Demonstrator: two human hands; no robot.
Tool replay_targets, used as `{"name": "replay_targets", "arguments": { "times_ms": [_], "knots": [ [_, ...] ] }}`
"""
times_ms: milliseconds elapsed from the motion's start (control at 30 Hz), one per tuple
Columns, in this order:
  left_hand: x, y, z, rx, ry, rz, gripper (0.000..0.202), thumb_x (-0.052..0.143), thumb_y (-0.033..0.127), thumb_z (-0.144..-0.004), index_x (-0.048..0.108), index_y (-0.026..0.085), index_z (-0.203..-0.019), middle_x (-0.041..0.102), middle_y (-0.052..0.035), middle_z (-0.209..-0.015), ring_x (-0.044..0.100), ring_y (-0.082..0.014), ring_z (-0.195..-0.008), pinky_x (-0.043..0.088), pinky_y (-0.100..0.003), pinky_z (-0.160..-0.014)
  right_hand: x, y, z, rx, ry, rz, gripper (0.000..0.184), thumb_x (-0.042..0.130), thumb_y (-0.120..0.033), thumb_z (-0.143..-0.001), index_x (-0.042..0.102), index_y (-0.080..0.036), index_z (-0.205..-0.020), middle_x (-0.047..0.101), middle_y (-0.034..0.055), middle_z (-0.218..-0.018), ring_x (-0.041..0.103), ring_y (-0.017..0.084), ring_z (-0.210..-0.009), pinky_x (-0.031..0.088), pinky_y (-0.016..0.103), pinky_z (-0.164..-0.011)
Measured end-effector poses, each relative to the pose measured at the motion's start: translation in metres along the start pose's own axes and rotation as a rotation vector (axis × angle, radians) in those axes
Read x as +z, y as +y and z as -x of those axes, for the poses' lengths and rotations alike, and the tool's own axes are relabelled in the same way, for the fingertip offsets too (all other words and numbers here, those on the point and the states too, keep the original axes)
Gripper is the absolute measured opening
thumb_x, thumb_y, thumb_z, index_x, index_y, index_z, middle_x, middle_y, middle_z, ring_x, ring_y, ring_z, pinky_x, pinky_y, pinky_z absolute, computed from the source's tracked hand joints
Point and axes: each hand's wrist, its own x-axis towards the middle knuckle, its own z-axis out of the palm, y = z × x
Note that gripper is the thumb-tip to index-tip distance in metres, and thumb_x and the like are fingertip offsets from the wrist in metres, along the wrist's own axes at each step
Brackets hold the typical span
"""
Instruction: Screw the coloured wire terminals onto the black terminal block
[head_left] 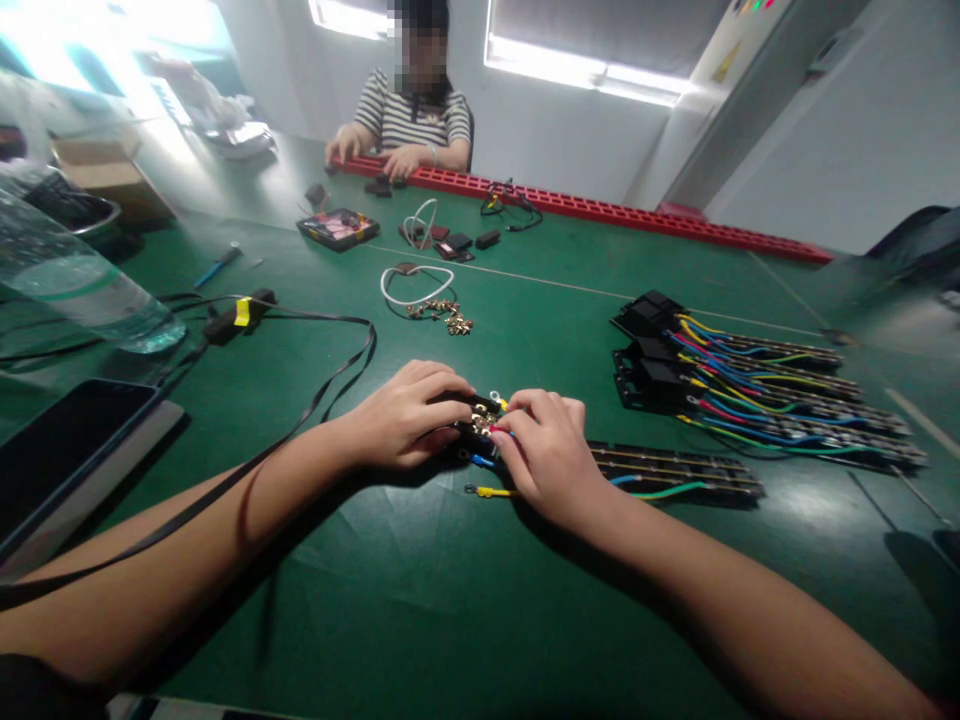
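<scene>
In front of me, my left hand (409,415) is closed around the left side of a small black block with brass-coloured terminals (482,420). My right hand (551,445) pinches a wire with a red-sleeved ring terminal (496,431) at those brass parts. Other ring-ended wires stick out around the block: one yellow-sleeved ring terminal (491,492) and one blue-sleeved ring terminal (481,461) lie on the near side. A dark strip assembly (675,470) with green and blue wires runs rightward from under my right hand. My fingers hide much of the block.
Similar wired black assemblies (652,375) lie at right. Brass pieces (459,325) sit beside a white cable loop (384,290). A black cord (322,318) crosses my left forearm, near a bottle (97,300) and phone (75,450). A co-worker (412,120) sits behind a red rail (570,203).
</scene>
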Motion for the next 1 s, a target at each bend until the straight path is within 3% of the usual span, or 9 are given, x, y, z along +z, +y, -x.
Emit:
{"name": "replay_targets", "arguments": {
  "times_ms": [267, 633, 1000],
  "knots": [
    [0.0006, -0.0038, 0.0028, 0.035, 0.010, -0.052, 0.025, 0.060, 0.021, -0.092, 0.067, 0.022, -0.116, 0.065, -0.0127, -0.132, 0.058, -0.0308, -0.120, 0.048, -0.048, -0.100, -0.0009, 0.0001, -0.0029, -0.013, -0.025, -0.100, 0.026, 0.046, -0.025, -0.104, 0.067, -0.010, -0.098, 0.061, 0.0164, -0.112, 0.054, 0.024, -0.100, 0.049, 0.043, -0.091],
    [0.0044, -0.0075, 0.0037, 0.030, 0.050, -0.008, 0.030, 0.056, 0.012, -0.090, 0.066, 0.021, -0.117, 0.066, -0.0125, -0.138, 0.063, -0.0290, -0.126, 0.053, -0.048, -0.105, 0.0015, 0.0024, -0.0031, -0.035, 0.007, -0.209, 0.024, 0.046, -0.021, -0.103, 0.066, -0.009, -0.100, 0.058, 0.0171, -0.110, 0.054, 0.024, -0.104, 0.052, 0.043, -0.097],
    [0.0063, -0.0051, 0.0036, 0.003, 0.095, -0.052, 0.026, 0.054, 0.012, -0.091, 0.067, 0.020, -0.112, 0.068, -0.0144, -0.132, 0.066, -0.0273, -0.123, 0.057, -0.044, -0.100, 0.0040, 0.0028, -0.0029, -0.029, 0.005, -0.202, 0.020, 0.049, -0.022, -0.103, 0.065, -0.011, -0.098, 0.058, 0.0162, -0.110, 0.055, 0.023, -0.103, 0.054, 0.043, -0.096]
  ]
}}
